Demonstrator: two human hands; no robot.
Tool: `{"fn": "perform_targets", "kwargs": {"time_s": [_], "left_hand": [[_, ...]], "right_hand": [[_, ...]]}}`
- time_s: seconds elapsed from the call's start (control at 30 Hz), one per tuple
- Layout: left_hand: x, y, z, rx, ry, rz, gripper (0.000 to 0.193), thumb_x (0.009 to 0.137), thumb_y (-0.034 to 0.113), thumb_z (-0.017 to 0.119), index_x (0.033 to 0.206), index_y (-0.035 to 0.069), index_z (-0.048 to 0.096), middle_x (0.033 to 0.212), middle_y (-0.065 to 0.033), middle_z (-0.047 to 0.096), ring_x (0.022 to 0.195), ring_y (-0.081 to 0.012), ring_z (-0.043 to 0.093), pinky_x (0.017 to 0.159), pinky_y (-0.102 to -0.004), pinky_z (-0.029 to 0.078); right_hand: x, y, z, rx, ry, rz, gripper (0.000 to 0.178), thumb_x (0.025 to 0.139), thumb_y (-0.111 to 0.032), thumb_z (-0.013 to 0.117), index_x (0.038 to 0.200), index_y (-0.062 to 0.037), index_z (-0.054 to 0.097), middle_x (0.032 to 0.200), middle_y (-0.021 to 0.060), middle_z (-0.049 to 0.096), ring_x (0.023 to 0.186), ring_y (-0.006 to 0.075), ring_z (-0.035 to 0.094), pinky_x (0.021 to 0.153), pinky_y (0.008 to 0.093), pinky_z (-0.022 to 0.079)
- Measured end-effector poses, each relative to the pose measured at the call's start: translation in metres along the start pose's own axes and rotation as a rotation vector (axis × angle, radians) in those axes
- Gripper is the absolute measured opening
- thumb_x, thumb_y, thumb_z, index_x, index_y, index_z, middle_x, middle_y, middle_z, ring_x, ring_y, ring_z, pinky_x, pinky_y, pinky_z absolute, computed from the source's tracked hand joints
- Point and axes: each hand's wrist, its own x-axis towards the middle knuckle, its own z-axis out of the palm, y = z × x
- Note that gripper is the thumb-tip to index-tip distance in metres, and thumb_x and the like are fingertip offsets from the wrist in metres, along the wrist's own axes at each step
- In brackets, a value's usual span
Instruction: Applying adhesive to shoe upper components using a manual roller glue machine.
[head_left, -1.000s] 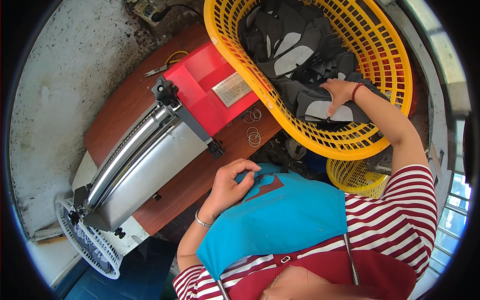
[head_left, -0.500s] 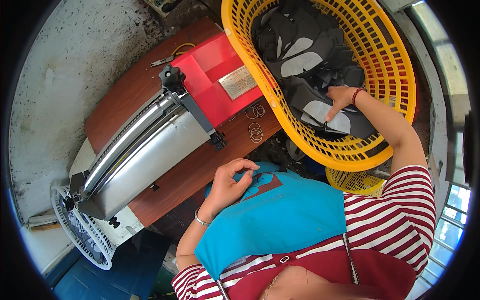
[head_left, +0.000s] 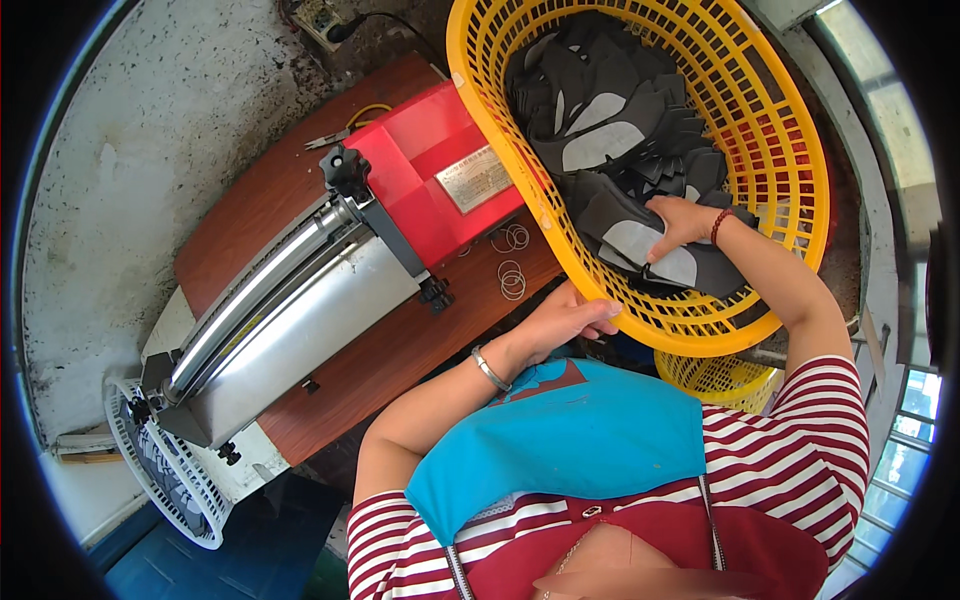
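My right hand (head_left: 685, 225) is inside the yellow basket (head_left: 575, 268), on a stack of flat dark grey cut pieces (head_left: 720, 275) with pale grey patches. Its thumb lies over a pale patch and its fingers curl at the edge of the stack, their tips partly hidden. Against the basket's near left rim, my left hand (head_left: 565, 322) has its thumb and fingers closed on the yellow edge. More dark grey pieces (head_left: 600, 125) lie overlapped in rows toward the far end of the basket.
Left of the basket, a red machine (head_left: 425, 165) with a long metal roller (head_left: 270, 290) sits on a brown wooden table (head_left: 235, 215). Wire rings (head_left: 512, 280) and pliers (head_left: 328, 140) lie on it. A white basket (head_left: 215, 510) holds grey pieces; another yellow basket (head_left: 700, 375) stands below.
My left hand has moved right and away from my body, from above the blue apron to the basket rim. My right hand stays on the stack, its fingers slightly shifted.
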Motion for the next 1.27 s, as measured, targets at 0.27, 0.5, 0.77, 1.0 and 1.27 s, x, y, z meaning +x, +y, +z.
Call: {"fn": "perform_targets", "kwargs": {"time_s": [0.27, 0.5, 0.77, 1.0, 1.27], "left_hand": [[-0.001, 0.008, 0.010, -0.174, 0.034, -0.003, 0.053, 0.099, 0.033, 0.069, 0.136, 0.000, 0.050, 0.131, -0.0145, 0.066, 0.105, -0.0204, 0.070, 0.088, -0.0309, 0.057], [0.002, 0.007, 0.008, -0.175, 0.036, 0.006, 0.057, 0.098, 0.036, 0.071, 0.137, -0.001, 0.048, 0.129, -0.0141, 0.067, 0.106, -0.0194, 0.069, 0.088, -0.0310, 0.057], [0.002, 0.001, 0.010, -0.168, 0.076, 0.013, 0.056, 0.097, 0.037, 0.072, 0.136, 0.001, 0.052, 0.127, -0.0122, 0.069, 0.107, -0.0179, 0.068, 0.085, -0.0285, 0.056], [-0.001, 0.002, 0.008, -0.096, 0.089, 0.038, 0.062, 0.095, 0.041, 0.074, 0.137, 0.001, 0.052, 0.126, -0.0124, 0.069, 0.107, -0.0182, 0.069, 0.084, -0.0289, 0.055], [-0.018, 0.003, -0.005, 0.288, -0.004, -0.131, 0.053, 0.097, 0.050, 0.066, 0.128, 0.008, 0.069, 0.111, -0.0068, 0.076, 0.094, -0.0129, 0.069, 0.078, -0.0276, 0.052]], "right_hand": [[-0.002, -0.017, -0.020, 0.198, -0.188, 0.076, 0.109, 0.060, -0.055, 0.092, 0.137, 0.0118, 0.053, 0.136, 0.0281, 0.061, 0.128, 0.0341, 0.060, 0.107, 0.0372, 0.047], [0.008, 0.002, 0.004, 0.284, -0.132, 0.015, 0.102, 0.064, -0.048, 0.095, 0.138, 0.0064, 0.050, 0.130, 0.0221, 0.067, 0.119, 0.0305, 0.066, 0.103, 0.0354, 0.050], [0.011, -0.007, 0.014, 0.633, -0.243, 0.004, 0.106, 0.070, -0.034, 0.095, 0.147, 0.0103, 0.037, 0.133, 0.0189, 0.064, 0.121, 0.0235, 0.062, 0.105, 0.0328, 0.048], [-0.024, -0.027, -0.026, 0.836, -0.197, -0.059, 0.093, 0.071, -0.022, 0.092, 0.148, 0.0013, 0.045, 0.136, 0.0132, 0.063, 0.122, 0.0206, 0.061, 0.107, 0.0344, 0.046], [-0.096, -0.060, -0.070, 0.950, 0.331, -0.249, 0.098, 0.071, -0.032, 0.092, 0.152, -0.0037, 0.044, 0.141, 0.0128, 0.060, 0.127, 0.0210, 0.058, 0.113, 0.0364, 0.042]]}}
